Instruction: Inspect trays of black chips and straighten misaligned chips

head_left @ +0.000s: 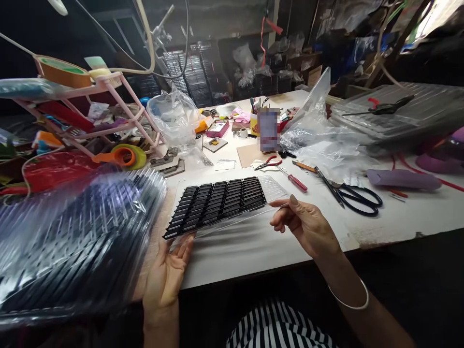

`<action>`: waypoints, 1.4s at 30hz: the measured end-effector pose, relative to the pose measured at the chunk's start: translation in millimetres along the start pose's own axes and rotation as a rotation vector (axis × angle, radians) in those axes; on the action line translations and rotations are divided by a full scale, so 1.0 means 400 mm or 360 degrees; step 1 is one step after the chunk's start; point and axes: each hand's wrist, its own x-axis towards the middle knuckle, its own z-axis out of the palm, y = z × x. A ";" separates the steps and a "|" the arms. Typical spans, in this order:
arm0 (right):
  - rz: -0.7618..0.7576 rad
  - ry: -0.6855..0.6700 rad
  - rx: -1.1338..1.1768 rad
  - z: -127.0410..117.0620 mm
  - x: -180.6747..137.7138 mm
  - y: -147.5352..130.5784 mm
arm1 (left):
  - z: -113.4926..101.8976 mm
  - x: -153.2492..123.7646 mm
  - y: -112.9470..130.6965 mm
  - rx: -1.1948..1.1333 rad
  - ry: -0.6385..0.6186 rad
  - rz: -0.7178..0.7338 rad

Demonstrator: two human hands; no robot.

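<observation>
A clear plastic tray (273, 189) filled with rows of small black parts (217, 203) is held just above the white table (253, 246). My left hand (168, 275) lies palm up under the tray's near left corner, fingers stretched out and supporting it. My right hand (304, 222) pinches the tray's right edge between thumb and fingers. A silver bangle (350, 302) sits on my right wrist.
A blurred stack of trays in clear plastic (72, 241) fills the left foreground. Black scissors (350, 193), a red screwdriver (295, 182), red pliers (267, 164), plastic bags (315, 140), a pink rack (105, 111) and tape rolls (125, 156) crowd the table.
</observation>
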 end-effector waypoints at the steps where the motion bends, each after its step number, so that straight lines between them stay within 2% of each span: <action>1: 0.0010 0.0005 -0.0002 -0.001 -0.001 0.000 | 0.003 -0.001 0.000 0.0002 0.0009 0.0005; 7: 0.0109 0.0083 0.0026 -0.025 -0.014 0.018 | 0.012 -0.004 -0.007 0.0000 0.0086 -0.0059; 11: 0.0307 0.0242 0.0115 -0.057 -0.044 0.040 | 0.001 -0.006 -0.016 -0.0028 0.0122 -0.0120; 16: 0.0534 0.0308 0.0047 -0.060 -0.146 0.077 | -0.026 -0.016 -0.020 -0.0051 0.0117 -0.0098; 20: 0.0681 0.0270 0.0068 -0.028 -0.245 0.151 | -0.028 -0.040 -0.028 -0.0067 0.0087 0.0093; 23: 0.0906 0.0077 0.0002 -0.011 -0.299 0.203 | -0.019 -0.071 -0.040 -0.0018 0.0166 0.0330; 26: 0.1022 -0.0403 -0.0379 -0.016 -0.322 0.198 | -0.021 -0.117 -0.063 0.0093 0.0260 0.0491; 28: 0.0896 -0.0575 -0.0695 -0.032 -0.308 0.154 | -0.031 -0.153 -0.090 0.0171 0.0243 0.0513; 29: 0.0778 -0.0562 -0.0817 -0.041 -0.289 0.125 | -0.037 -0.171 -0.107 0.0202 0.0203 0.0496; 32: 0.0278 -0.0319 -0.1083 -0.076 -0.181 0.044 | -0.049 -0.221 -0.158 0.0270 0.0029 0.0363; 35: -0.0297 -0.0047 -0.1517 -0.109 -0.027 0.019 | -0.047 -0.248 -0.189 0.0322 -0.0105 0.0271; 37: -0.0384 -0.0014 -0.1704 -0.124 0.055 0.031 | -0.043 -0.246 -0.186 0.0329 -0.0147 0.0264; 39: -0.0386 -0.0033 -0.1773 -0.132 0.092 0.050 | -0.043 -0.227 -0.160 0.0341 -0.0140 0.0237; 40: -0.0373 -0.0044 -0.1787 -0.132 0.090 0.057 | -0.043 -0.209 -0.139 0.0396 -0.0135 0.0234; 42: -0.0329 -0.0098 -0.1811 -0.121 0.049 0.062 | -0.041 -0.159 -0.086 0.0749 -0.0146 0.0299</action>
